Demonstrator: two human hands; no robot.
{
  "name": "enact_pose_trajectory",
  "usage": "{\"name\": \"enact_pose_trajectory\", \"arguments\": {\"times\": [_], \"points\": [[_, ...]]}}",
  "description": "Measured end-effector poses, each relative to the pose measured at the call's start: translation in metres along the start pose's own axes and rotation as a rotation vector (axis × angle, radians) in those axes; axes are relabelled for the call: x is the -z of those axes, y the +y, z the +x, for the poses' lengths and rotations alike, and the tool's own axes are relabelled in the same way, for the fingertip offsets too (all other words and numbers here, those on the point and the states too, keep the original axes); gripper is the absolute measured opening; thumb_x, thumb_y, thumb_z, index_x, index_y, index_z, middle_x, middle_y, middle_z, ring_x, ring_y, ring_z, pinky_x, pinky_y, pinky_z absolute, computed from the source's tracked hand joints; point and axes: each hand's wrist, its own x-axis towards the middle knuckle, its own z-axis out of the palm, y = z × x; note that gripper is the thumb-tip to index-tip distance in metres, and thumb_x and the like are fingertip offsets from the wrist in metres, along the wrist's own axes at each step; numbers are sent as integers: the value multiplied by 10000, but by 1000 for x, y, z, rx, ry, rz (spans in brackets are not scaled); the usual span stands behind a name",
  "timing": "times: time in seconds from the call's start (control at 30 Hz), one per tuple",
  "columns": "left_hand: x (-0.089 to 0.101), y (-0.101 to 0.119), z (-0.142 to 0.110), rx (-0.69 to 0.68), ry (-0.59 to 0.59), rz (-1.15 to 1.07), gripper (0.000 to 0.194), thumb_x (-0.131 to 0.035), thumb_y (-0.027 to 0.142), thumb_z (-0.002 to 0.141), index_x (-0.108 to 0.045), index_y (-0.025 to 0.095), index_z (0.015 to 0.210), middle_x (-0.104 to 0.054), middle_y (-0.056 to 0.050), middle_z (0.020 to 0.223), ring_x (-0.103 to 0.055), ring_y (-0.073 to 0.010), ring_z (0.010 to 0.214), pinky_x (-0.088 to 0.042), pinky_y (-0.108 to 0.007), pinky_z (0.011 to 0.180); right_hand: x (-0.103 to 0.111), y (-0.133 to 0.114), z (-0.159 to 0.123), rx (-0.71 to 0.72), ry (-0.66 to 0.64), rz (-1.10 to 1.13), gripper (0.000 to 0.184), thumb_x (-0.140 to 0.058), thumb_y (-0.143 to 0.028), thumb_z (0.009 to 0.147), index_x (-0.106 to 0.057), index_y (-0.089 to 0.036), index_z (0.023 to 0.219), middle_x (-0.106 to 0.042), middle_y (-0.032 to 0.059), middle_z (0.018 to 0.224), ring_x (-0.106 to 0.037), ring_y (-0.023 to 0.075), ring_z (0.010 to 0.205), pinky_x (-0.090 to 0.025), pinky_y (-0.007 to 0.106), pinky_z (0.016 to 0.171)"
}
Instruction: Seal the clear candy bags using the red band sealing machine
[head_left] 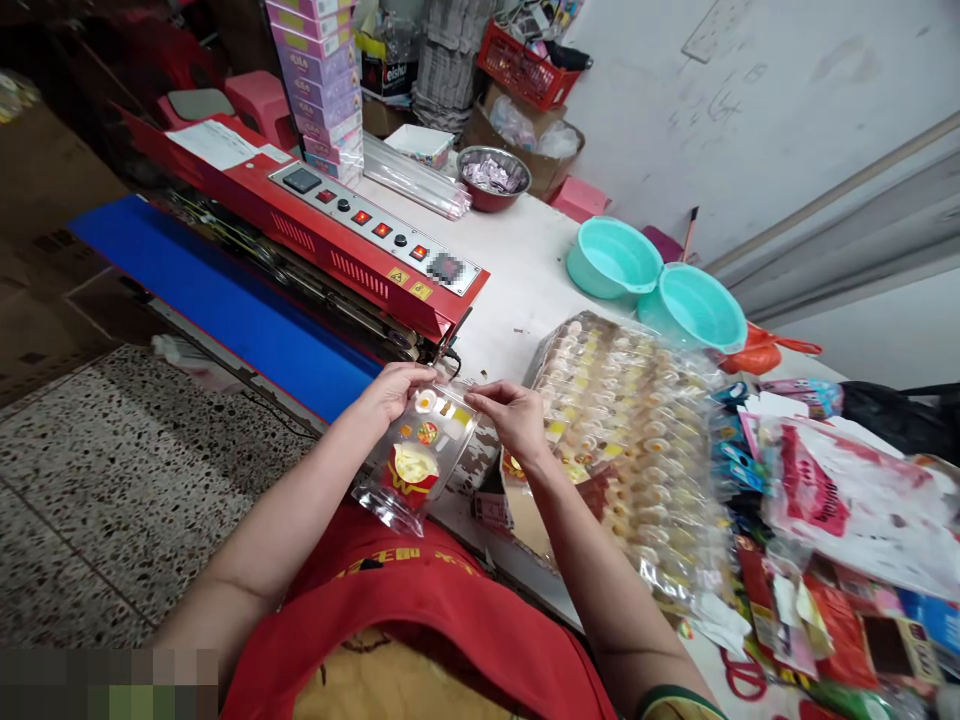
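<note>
A clear plastic bag (415, 470) with toy food pieces in it, among them a red fries box, a fried egg and a small pizza, hangs between my two hands. My left hand (401, 388) pinches its upper left corner, close to the end of the red sealing machine (322, 220). At the upper right corner, my right hand (514, 415) grips the edge between thumb and fingers. Just right of that hand lies a box packed with rows of similar filled clear bags (637, 440).
A blue conveyor belt (247, 290) runs along the machine's front. Two turquoise basins (615, 258) and a metal bowl of small packets (493, 178) stand farther back. Stacked purple boxes (322, 90) rise behind the machine. Red scissors (742, 675) and mixed packaging (832, 590) crowd the right.
</note>
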Motion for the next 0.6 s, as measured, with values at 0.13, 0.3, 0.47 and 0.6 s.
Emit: {"name": "enact_pose_trajectory", "arguments": {"times": [0.13,0.3,0.47,0.6], "points": [[3,-11,12,-58,151,-16,135,-694,76,579,-596,115,664,-676,-79,634,-628,-177,547,-505,-279,541,-14,18,3,-74,38,117,375,-864,-442,506,-693,-168,697,-721,57,688,-631,167,587,-521,285,553],[10,-17,25,-80,197,-19,149,-707,86,604,-586,121,685,-631,-33,569,-605,-148,511,-499,-248,522,-28,40,14,-179,93,309,479,-892,-369,447,-605,-175,778,-731,48,709,-670,186,642,-540,295,602],[29,-5,26,-24,137,30,262,-786,169,586,-635,107,791,-675,-73,675,-607,-159,494,-476,-243,443,-39,51,32,-214,142,375,494,-887,-316,433,-584,-168,794,-727,38,705,-665,176,624,-538,294,607],[48,2,22,-12,87,51,354,-828,180,527,-621,109,806,-675,-74,707,-640,-185,545,-532,-284,499,-52,55,50,-248,177,368,470,-874,-294,410,-580,-169,755,-702,28,655,-638,166,581,-510,278,553]]}}
